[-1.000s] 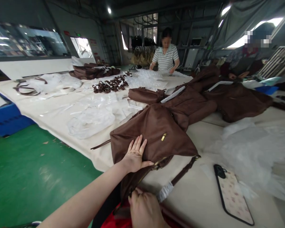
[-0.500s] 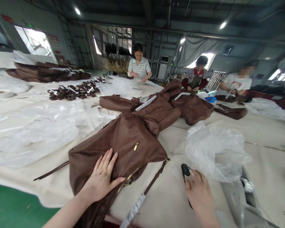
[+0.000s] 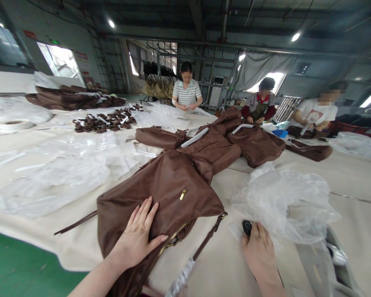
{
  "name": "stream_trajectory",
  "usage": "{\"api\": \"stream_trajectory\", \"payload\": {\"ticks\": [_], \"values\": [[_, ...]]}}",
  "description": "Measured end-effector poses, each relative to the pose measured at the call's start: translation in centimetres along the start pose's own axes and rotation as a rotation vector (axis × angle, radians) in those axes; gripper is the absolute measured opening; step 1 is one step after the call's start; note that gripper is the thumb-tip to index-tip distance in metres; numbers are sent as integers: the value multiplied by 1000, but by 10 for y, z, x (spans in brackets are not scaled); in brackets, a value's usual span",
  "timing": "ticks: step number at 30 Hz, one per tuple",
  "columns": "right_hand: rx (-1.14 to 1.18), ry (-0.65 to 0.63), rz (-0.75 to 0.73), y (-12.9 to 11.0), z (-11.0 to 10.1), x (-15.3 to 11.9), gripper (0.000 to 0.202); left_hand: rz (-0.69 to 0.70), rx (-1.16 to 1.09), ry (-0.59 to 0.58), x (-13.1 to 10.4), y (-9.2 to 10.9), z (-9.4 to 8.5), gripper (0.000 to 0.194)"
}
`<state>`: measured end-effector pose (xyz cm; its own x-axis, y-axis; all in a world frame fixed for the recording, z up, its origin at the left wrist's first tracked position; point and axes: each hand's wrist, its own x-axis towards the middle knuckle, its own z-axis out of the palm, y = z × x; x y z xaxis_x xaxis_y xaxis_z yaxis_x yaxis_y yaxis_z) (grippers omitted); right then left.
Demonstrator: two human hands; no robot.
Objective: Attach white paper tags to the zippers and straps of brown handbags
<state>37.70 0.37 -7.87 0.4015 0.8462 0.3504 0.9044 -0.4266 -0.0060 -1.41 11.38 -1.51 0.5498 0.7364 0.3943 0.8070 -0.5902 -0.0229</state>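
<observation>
A brown bag with a small gold zipper pull lies at the near edge of the table. My left hand rests on it, fingers spread and thumb by the brass zipper. The bag's strap, its lower part wrapped in clear plastic, trails to the right. Further right, my right hand lies over a black phone on the table, covering most of it; the camera corner shows past the fingertips.
More brown bags lie beyond the near one. Clear plastic bags sit at right and at left. Small brown rolled pieces are at the back left. Three people work across the table. A tape roll lies far left.
The whole view has shifted, so things appear further right. My right hand now covers more of the phone. My left hand stays on the bag.
</observation>
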Motion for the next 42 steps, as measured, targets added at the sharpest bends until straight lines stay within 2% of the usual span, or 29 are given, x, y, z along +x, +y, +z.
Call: {"api": "stream_trajectory", "payload": {"ticks": [11, 24, 27, 30, 33, 35, 39, 42], "values": [[-52, 33, 8, 1, 15, -1, 52, -12, -37, -18, -2, 0, -1, 90], [-99, 29, 5, -2, 11, 0, 52, -12, -47, -16, -1, 2, -4, 85], [-101, 28, 5, -3, 10, -1, 52, -37, -53, -46, 0, 3, -7, 85], [-113, 31, 3, -3, 15, -1, 52, -89, -51, -130, 4, 17, -21, 82], [-114, 41, 13, -1, 23, -2, 51, -85, -55, -201, 9, 46, -41, 76], [-105, 45, 16, 1, 27, -2, 51, -77, -54, -240, 14, 69, -47, 79], [-79, 37, 15, 2, 25, -3, 52, -197, 8, -272, 23, 100, -34, 81], [-72, 20, 19, -2, 16, -4, 53, -223, 6, -205, 22, 101, -16, 75]]}}
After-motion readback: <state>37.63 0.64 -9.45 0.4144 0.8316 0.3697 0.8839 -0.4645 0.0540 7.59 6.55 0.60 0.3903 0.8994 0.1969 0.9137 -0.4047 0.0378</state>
